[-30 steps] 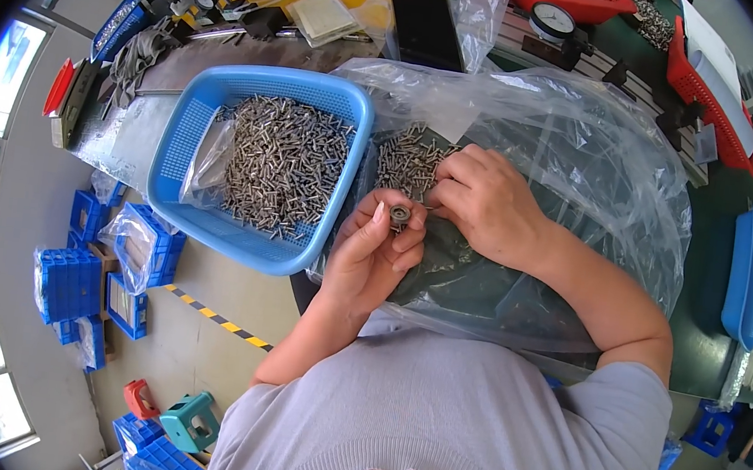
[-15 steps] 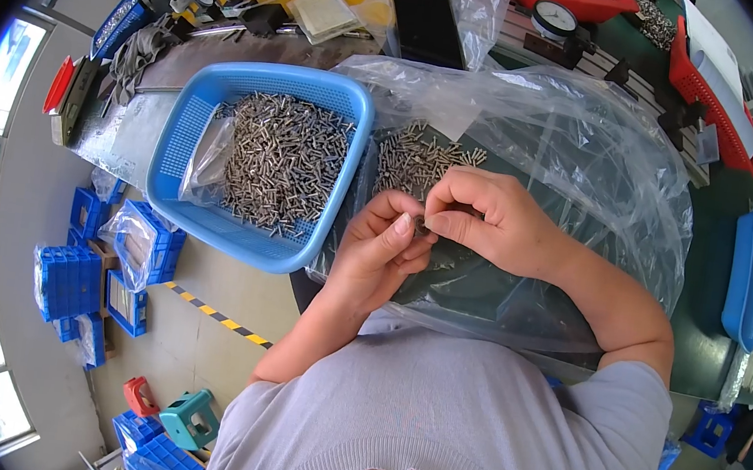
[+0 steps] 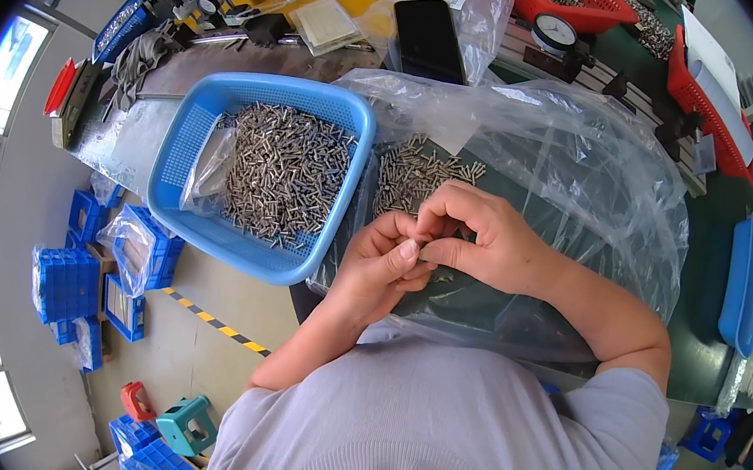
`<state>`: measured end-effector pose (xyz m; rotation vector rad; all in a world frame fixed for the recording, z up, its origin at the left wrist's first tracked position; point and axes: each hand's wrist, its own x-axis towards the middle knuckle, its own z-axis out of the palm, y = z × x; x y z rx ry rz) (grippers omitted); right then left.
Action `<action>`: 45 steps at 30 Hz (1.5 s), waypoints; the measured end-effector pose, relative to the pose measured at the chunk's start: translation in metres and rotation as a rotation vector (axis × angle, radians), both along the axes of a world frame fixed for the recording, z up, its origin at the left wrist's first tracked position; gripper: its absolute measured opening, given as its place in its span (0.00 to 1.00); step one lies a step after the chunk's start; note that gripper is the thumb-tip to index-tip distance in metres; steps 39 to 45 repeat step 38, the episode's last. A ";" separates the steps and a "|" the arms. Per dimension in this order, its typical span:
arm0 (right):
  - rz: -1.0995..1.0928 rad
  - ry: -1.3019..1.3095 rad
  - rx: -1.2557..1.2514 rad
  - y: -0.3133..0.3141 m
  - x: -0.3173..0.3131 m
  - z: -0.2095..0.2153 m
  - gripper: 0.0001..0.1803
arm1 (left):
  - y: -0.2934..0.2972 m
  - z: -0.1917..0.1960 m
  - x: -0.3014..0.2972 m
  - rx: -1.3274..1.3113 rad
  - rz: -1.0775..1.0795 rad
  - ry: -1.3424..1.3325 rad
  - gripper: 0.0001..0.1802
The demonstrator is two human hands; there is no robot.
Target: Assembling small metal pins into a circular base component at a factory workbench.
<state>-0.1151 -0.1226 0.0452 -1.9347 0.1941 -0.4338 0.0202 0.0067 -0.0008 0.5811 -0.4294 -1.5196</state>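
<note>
Where screws (image 3: 286, 174) fill basket (image 3: 185, 134)

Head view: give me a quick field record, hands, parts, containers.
left hand: fingers pinched together with the right hand's, over the bag
right hand: fingers curled, tips meeting the left hand's; any held part too small to tell
loose parts: small metal pins piled on the clear plastic bag, just beyond the hands
basket: blue plastic basket, to the person's left, holding many of the same metal pieces
behind: dark phone, red tray
</note>
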 end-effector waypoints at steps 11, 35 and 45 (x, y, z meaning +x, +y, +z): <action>-0.152 -0.122 -0.077 0.000 0.002 -0.012 0.09 | -0.002 0.005 0.003 0.121 0.003 0.066 0.13; -0.188 0.059 -0.721 -0.017 0.001 -0.024 0.08 | -0.002 -0.002 0.008 -0.033 -0.014 0.259 0.13; -0.183 0.054 -0.738 -0.017 0.002 -0.025 0.08 | -0.002 -0.006 0.010 -0.051 -0.031 0.264 0.13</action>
